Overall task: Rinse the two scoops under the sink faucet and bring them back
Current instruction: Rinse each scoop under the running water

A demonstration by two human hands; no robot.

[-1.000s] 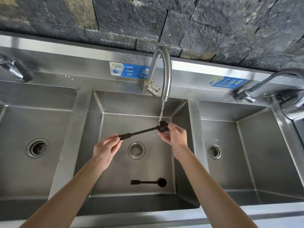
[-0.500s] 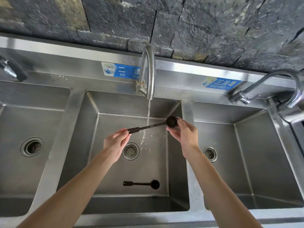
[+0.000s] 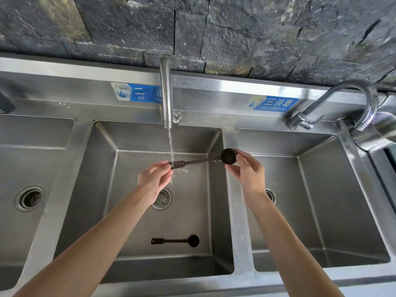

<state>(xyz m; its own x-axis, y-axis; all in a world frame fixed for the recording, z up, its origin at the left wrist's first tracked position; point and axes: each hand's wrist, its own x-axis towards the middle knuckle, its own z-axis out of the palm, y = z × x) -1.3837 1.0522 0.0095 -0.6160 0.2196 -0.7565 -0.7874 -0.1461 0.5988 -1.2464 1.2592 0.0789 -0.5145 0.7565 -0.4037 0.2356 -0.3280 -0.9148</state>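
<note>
A dark long-handled scoop (image 3: 199, 161) is held level over the middle basin (image 3: 102, 189). My left hand (image 3: 153, 179) pinches the end of its handle, and my right hand (image 3: 246, 168) holds its round cup with fingertips. Water from the middle faucet (image 3: 166, 93) falls onto the handle end beside my left fingers. A second dark scoop (image 3: 175, 241) lies flat on the basin floor near the front wall, untouched.
A round drain (image 3: 161, 199) sits under my left wrist. A left basin (image 3: 30, 198) and a right basin (image 3: 321, 200) flank the middle one. A curved faucet (image 3: 342, 99) stands at the back right. A dark stone wall rises behind.
The held scoop has shifted to the right, so the water stream now lands on its handle end instead of its cup. Both hands moved right with it.
</note>
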